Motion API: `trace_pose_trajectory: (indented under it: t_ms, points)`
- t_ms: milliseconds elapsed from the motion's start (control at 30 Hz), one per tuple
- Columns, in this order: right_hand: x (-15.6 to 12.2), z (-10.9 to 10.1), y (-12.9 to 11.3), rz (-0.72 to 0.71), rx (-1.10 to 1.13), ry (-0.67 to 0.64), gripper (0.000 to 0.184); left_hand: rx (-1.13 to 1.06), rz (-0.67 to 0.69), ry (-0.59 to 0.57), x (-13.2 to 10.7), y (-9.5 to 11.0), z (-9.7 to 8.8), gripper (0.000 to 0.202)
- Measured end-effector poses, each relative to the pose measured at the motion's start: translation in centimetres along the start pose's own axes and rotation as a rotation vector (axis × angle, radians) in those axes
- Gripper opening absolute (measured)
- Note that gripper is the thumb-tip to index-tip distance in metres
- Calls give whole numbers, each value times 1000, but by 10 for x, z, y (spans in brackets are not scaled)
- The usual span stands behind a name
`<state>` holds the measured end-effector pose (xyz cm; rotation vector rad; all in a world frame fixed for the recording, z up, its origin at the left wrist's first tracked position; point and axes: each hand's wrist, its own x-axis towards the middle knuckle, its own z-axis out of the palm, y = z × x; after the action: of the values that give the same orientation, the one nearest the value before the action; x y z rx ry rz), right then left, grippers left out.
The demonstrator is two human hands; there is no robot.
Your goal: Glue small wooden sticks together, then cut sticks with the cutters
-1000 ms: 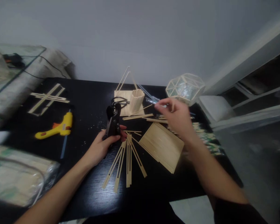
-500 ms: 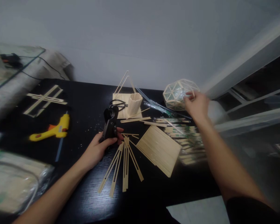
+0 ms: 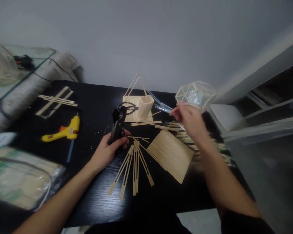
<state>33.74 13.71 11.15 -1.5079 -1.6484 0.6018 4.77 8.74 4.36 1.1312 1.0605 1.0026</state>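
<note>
My left hand point(image 3: 112, 144) is wrapped round a black hand tool point(image 3: 118, 125) with a rounded head, held upright over the table. My right hand point(image 3: 189, 118) is raised in front of an open polyhedron frame point(image 3: 202, 91) of thin wooden sticks with clear plastic in it. Its fingers are drawn together; blur hides what, if anything, is between them. Below and between my hands lie several narrow strips of joined sticks point(image 3: 136, 169), fanned out, and a flat panel of sticks point(image 3: 171, 154).
A yellow glue gun point(image 3: 65, 130) and crossed sticks point(image 3: 56, 101) lie left. At the back, a stick cup point(image 3: 146, 107) stands on a wooden base point(image 3: 127, 117) beside black loop handles point(image 3: 129, 108). Translucent glue sticks point(image 3: 164, 106) and bundled sticks point(image 3: 185, 136) are right. A plastic-wrapped pack point(image 3: 19, 178) lies at front left.
My right hand has drawn back from the polyhedron frame, toward the left and nearer to me. My left hand keeps its hold on the black tool. The camera view has turned slightly left.
</note>
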Motion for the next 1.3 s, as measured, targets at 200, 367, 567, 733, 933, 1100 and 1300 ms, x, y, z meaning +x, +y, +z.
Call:
trace_pose_trajectory:
  t_ms: [200, 367, 567, 733, 933, 1100, 1300]
  points:
    - [-23, 44, -41, -48, 107, -262, 38, 69, 11, 106, 1, -3, -1, 31]
    - [-30, 62, -39, -80, 163, -432, 28, 46, -24, 192, 0, -2, 2, 37]
    - [-40, 76, -37, -31, 149, -515, 22, -21, -8, 164, -1, -3, 4, 43]
    - [-44, 84, -35, -19, 147, -536, 21, -104, -45, 139, -1, -5, 5, 44]
    - [-47, 89, -33, -48, 210, -522, 18, -200, -66, 104, -2, -5, 4, 39]
    - [-49, 90, -31, -67, 238, -518, 18, -249, -65, 81, -1, -6, 3, 34]
    - [-50, 90, -31, -39, 245, -525, 12, -267, -52, 82, -2, -7, 4, 32]
